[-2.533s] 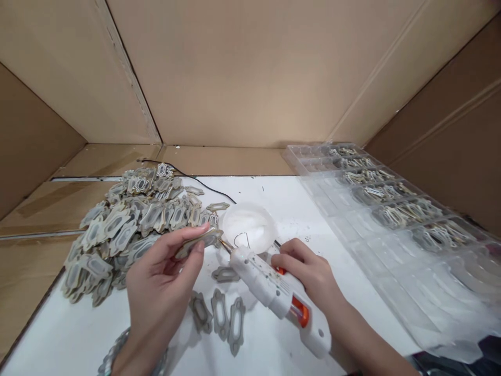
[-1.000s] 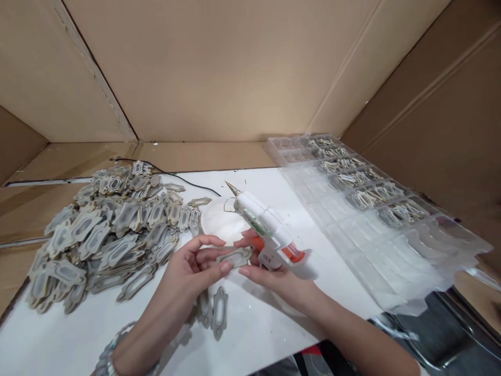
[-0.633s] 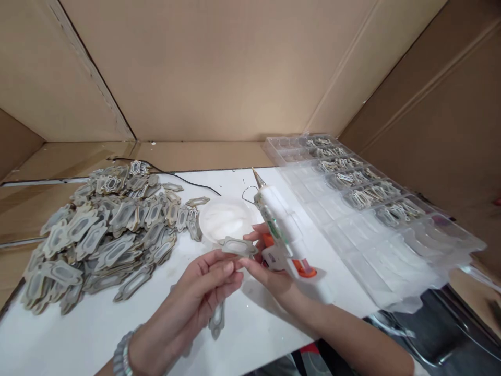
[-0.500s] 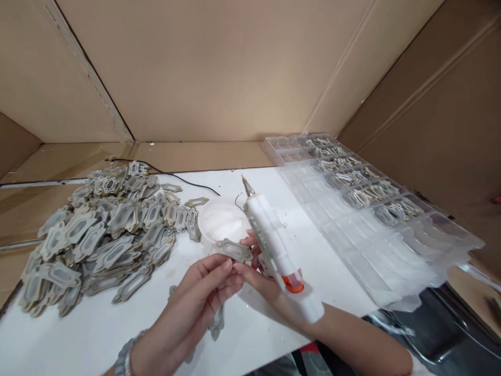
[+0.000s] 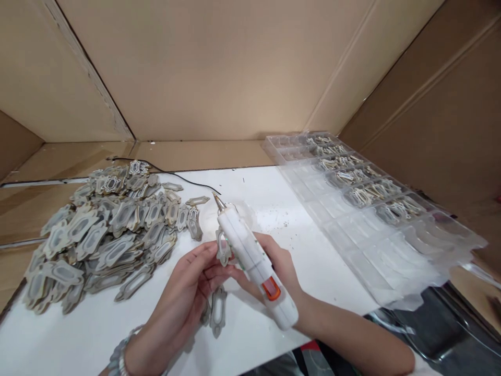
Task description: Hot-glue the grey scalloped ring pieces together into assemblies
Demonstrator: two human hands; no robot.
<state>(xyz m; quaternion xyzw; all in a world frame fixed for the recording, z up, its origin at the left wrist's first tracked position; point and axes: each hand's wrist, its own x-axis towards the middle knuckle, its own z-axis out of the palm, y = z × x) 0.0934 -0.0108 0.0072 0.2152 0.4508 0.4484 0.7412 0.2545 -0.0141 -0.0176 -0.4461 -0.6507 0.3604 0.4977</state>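
Between the thumb and fingers of my left hand [image 5: 191, 282] is a small grey frame-shaped piece [image 5: 223, 247], held nearly upright. My right hand [image 5: 276, 261] is wrapped round a white glue gun [image 5: 250, 256] with an orange-edged window. Its metal nozzle points up and to the left, above and beyond the piece. The gun's body partly covers both the piece and my right fingers. Below my left hand, another grey frame piece [image 5: 218, 312] lies on the white table. A round white dish [image 5: 245, 211] sits behind the gun, mostly hidden by it.
A large heap of grey frame pieces [image 5: 117, 235] covers the table's left side. On the right stands a clear compartment tray [image 5: 352, 235], several compartments holding small pieces. A black cable [image 5: 183, 180] runs along the back, below cardboard walls [image 5: 219, 73].
The glue gun has moved left and toward me, with its nozzle lower. The frame piece in my left hand has turned from lying sideways to nearly upright.
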